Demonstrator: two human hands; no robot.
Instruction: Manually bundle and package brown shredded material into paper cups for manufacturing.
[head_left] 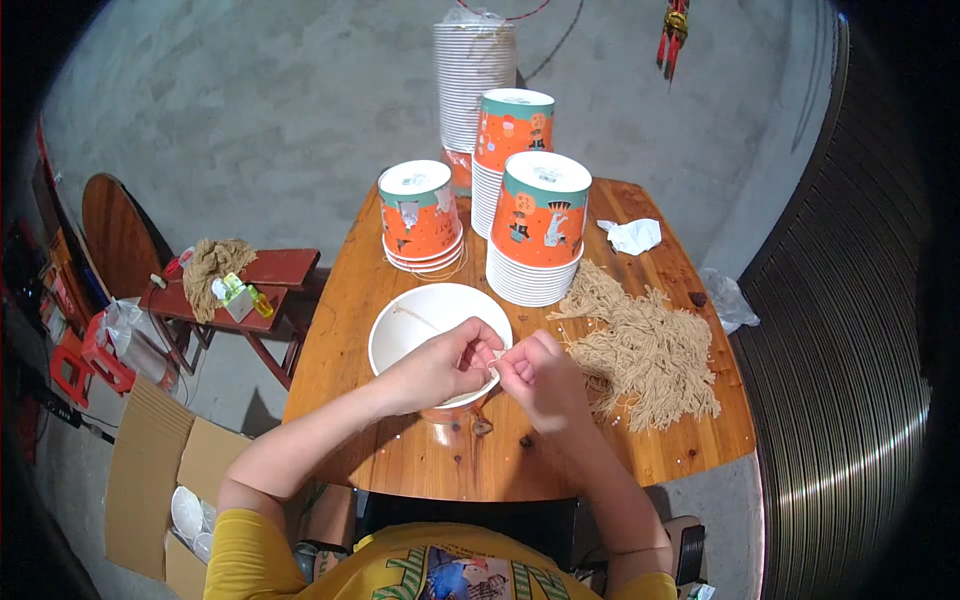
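Observation:
My left hand (452, 362) is over the right side of a white paper tub (388, 335), its fingers closed in a pinch. My right hand (545, 382) meets it just outside the rim, thumb and fingertips pressed together. A thin pale string (494, 367) seems to run between the fingertips; its ends are hidden by the fingers. A tan string (415, 317) lies against the tub's inner wall. Right of my right hand spreads a loose heap of beige strings (650, 355) on the wooden table (400, 468).
Behind the tub stand upturned stacks of orange paper tubs (422, 215), (540, 225), (513, 130) and a tall white stack (475, 85). A crumpled tissue (635, 236) lies at the far right. A red bench (285, 268) holds more strings (215, 270). An open cardboard box (150, 460) sits lower left.

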